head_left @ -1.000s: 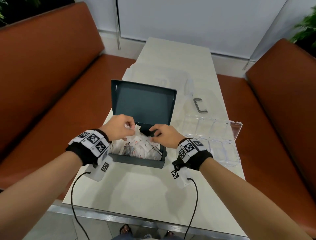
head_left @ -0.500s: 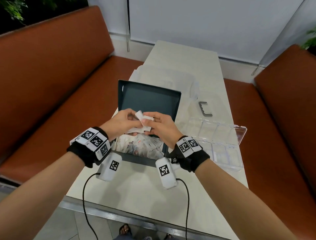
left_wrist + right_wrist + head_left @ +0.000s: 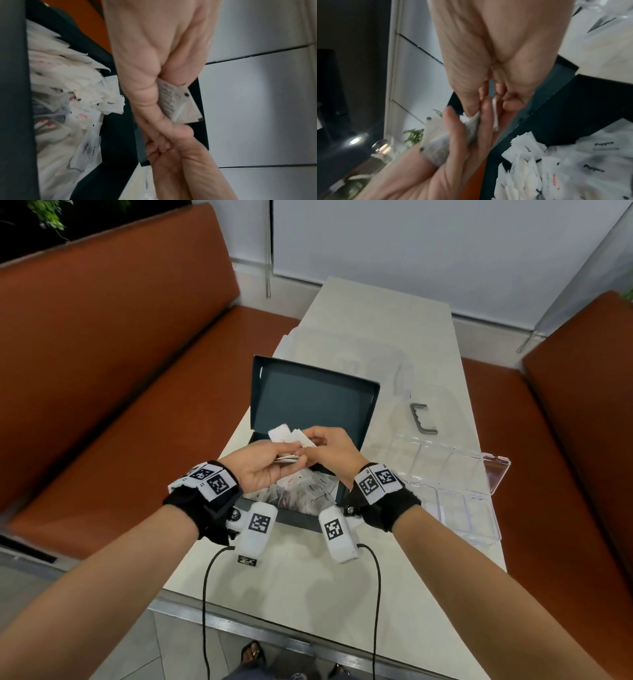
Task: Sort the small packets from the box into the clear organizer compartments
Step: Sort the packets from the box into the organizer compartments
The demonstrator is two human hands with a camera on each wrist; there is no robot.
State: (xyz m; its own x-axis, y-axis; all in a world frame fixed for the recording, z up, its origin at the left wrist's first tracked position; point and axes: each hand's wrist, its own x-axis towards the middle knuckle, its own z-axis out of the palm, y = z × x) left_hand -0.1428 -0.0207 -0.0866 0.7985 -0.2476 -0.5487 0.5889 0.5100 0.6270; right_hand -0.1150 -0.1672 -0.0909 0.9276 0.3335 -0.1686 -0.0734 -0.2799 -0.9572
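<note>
Now that both hands have risen above the dark open cardboard box (image 3: pixel 310 395), my left hand (image 3: pixel 263 470) and right hand (image 3: pixel 329 451) pinch a few small white paper packets (image 3: pixel 286 435), ready for the clear plastic compartment organizer (image 3: pixel 455 491).

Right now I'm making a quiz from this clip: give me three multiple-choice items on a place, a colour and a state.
1. Where does the clear organizer lie from the box?
A. to its right
B. to its left
C. inside it

2. What colour is the box?
A. red
B. dark teal
C. yellow

3. What is the state of the organizer's lid?
A. closed
C. missing
B. open

Answers: 1 A, it lies on the table on the right hand's side. 2 B, its lid and walls are dark teal. 3 B, the lid lies swung back and the compartments are uncovered, while both hands hold packets over the box.
</note>
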